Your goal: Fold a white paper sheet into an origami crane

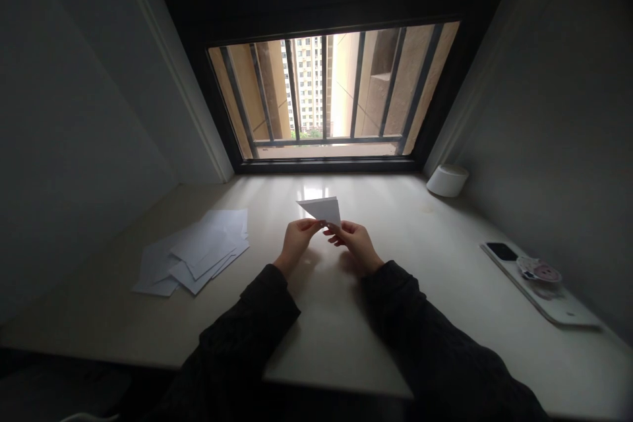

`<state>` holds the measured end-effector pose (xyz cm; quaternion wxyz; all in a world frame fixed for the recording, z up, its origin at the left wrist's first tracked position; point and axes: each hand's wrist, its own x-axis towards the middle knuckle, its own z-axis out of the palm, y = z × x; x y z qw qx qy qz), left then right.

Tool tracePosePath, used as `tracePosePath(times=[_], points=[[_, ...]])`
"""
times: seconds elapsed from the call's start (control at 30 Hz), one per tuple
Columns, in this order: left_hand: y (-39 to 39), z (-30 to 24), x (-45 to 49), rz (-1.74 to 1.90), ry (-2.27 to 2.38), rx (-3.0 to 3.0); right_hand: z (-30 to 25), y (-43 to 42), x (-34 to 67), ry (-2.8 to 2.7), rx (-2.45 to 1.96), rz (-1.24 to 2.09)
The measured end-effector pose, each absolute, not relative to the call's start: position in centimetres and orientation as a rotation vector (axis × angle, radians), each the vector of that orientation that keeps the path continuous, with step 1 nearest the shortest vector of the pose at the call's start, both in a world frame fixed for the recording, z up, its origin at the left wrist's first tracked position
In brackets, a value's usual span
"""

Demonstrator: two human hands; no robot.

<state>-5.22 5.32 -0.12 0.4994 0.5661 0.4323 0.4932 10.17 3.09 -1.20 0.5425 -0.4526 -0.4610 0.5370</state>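
A small white sheet of paper (322, 208), folded into a triangle, is held up a little above the pale sill in front of the window. My left hand (299, 238) pinches its lower edge between thumb and fingertips. On the other side, my right hand (355, 241) grips the lower right corner, thumb and finger closed on the paper and the other fingers curled beneath. The fingertips of both hands nearly meet at the triangle's bottom edge. Dark sleeves cover both forearms.
Several loose white sheets (198, 250) lie overlapping on the sill (336, 336) at left. A white rounded object (448, 181) stands in the back right corner. A phone (539, 283) in a pale case with a decorated grip lies along the right wall. A barred window (326, 165) closes the back.
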Motion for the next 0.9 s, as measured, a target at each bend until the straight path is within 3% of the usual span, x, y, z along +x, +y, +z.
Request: tracePosePath(times=[0.9], points=[[6.6,0.7,-6.6,1.517,1.253,0.867,-0.9,2.7,9.8,-1.192,-1.129,1.347]])
